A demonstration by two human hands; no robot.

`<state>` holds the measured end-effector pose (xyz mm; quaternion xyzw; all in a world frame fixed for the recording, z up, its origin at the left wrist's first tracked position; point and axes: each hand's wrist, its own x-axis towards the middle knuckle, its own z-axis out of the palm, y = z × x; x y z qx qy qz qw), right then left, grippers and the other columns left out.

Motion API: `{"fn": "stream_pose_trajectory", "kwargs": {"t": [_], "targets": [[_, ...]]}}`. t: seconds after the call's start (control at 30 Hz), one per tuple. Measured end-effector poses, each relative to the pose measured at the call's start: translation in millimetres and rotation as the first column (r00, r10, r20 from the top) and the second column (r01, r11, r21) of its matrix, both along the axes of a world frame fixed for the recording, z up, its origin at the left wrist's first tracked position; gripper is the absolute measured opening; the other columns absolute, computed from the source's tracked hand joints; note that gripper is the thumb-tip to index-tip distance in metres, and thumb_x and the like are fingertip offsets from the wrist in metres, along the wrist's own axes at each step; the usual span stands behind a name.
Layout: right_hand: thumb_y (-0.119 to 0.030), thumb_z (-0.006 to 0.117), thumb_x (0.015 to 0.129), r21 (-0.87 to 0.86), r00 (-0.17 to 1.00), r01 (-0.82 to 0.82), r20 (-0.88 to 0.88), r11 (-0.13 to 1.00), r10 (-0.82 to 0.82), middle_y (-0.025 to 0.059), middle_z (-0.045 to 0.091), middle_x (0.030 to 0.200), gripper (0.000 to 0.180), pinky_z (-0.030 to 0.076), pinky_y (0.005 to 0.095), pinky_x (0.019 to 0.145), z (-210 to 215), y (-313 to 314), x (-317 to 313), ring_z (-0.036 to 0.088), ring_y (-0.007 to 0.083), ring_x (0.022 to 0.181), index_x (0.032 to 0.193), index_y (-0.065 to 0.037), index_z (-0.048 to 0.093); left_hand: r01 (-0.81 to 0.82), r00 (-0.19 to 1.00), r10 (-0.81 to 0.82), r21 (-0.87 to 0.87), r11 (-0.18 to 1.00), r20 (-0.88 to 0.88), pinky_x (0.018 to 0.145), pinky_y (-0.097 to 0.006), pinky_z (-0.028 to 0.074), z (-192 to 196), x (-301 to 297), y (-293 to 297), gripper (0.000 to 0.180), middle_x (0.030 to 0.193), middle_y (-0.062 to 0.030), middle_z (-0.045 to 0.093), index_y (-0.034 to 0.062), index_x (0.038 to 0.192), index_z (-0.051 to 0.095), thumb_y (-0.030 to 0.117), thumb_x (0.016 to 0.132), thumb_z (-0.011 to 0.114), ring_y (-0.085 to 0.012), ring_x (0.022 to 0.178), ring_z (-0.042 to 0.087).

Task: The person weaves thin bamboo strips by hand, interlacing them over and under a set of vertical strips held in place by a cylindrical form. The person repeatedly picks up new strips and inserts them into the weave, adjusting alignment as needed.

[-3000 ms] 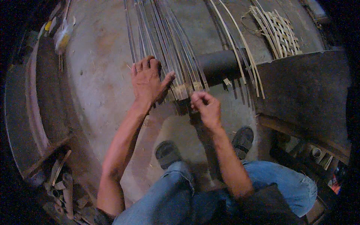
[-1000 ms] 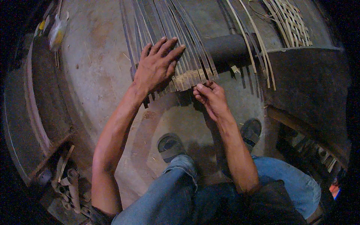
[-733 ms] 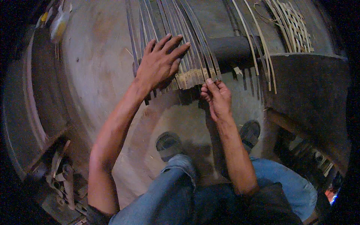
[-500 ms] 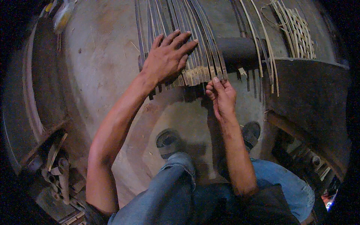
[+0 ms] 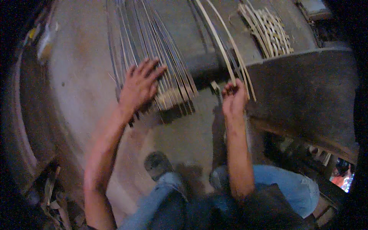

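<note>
Long thin split strips (image 5: 153, 42), dark on some faces and pale on others, run side by side over a dark log-like roller (image 5: 209, 63). A short pale woven band (image 5: 172, 98) crosses them near their front ends. My left hand (image 5: 141, 85) lies on the left part of these strips with its fingers spread. To the right, my right hand (image 5: 234, 100) has its fingers closed at the lower end of a loose pale strip (image 5: 217, 32). Another pale strip (image 5: 234, 46) hangs just right of it.
An openwork woven piece of pale strips (image 5: 270, 32) lies on the floor at the far right. A dark curved panel (image 5: 299, 84) stands at the right, another dark panel (image 5: 32, 96) at the left. My sandalled foot (image 5: 158, 165) is below the strips.
My right hand has left the edge of the row of strips and moved right to a loose pale strip. My left hand stays on the row. The whole view has shifted.
</note>
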<state>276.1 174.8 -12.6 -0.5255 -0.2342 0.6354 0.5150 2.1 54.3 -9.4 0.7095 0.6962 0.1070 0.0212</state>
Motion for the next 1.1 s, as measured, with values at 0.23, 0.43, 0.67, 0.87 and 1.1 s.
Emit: {"fn": "stream_pose_trajectory", "kwargs": {"t": [0.23,0.43,0.67,0.87,1.1], "targets": [[-0.025,0.045,0.101,0.002,0.667,-0.745,-0.003,0.667,0.745,0.0002,0.054,0.069,0.035,0.04,0.0203,0.044,86.6,27.4,-99.3,0.049,0.0071,0.052,0.126,-0.003,0.054,-0.018,0.999,0.018,-0.017,1.0,0.039,0.111,-0.052,0.025,15.2,6.2,0.8,0.052,0.147,-0.0032,0.039,0.0252,0.141,0.044,0.024,0.089,0.053,-0.0263,0.137,0.034],[-0.027,0.048,0.1,0.233,0.62,-0.784,0.357,0.575,0.699,-0.0034,0.05,0.067,0.047,0.038,0.0192,0.045,169.3,-45.0,-103.3,0.043,0.0022,0.052,0.14,-0.002,0.043,-0.057,0.997,0.058,-0.016,0.998,0.056,0.109,-0.053,0.028,10.2,1.5,-7.5,0.052,0.146,-0.0031,0.041,0.0267,0.14,0.043,0.025,0.09,0.054,-0.0265,0.136,0.036],[-0.022,0.054,0.094,0.267,0.56,-0.73,0.761,0.629,0.327,0.0181,0.064,0.12,0.041,0.047,0.0338,0.093,24.8,-20.9,-68.0,0.062,0.027,0.111,0.129,0.0,0.055,-0.031,0.995,0.032,-0.018,0.999,0.092,0.109,-0.053,0.027,10.0,2.2,-6.8,0.054,0.149,-0.0051,0.037,0.026,0.142,0.041,0.022,0.089,0.053,-0.0291,0.137,0.034],[-0.02,0.062,0.09,0.178,0.432,-0.772,0.851,0.61,0.299,0.019,0.064,0.119,0.041,0.048,0.0332,0.093,26.1,-7.1,-58.3,0.064,0.0261,0.106,0.126,-0.001,0.059,-0.024,1.0,0.024,-0.005,1.0,0.02,0.11,-0.052,0.026,6.2,0.1,3.2,0.054,0.148,-0.0044,0.038,0.0258,0.141,0.041,0.023,0.089,0.053,-0.0269,0.137,0.034],[-0.018,0.076,0.076,0.12,0.472,-0.722,0.805,0.681,0.359,0.011,0.069,0.093,0.041,0.053,0.0318,0.071,21.4,-28.3,-35.4,0.066,0.0164,0.083,0.113,-0.005,0.067,-0.042,0.998,0.042,0.004,0.999,0.053,0.111,-0.051,0.026,5.9,1.1,-9.4,0.052,0.146,-0.004,0.04,0.0244,0.139,0.044,0.022,0.089,0.053,-0.0263,0.138,0.033]]}}
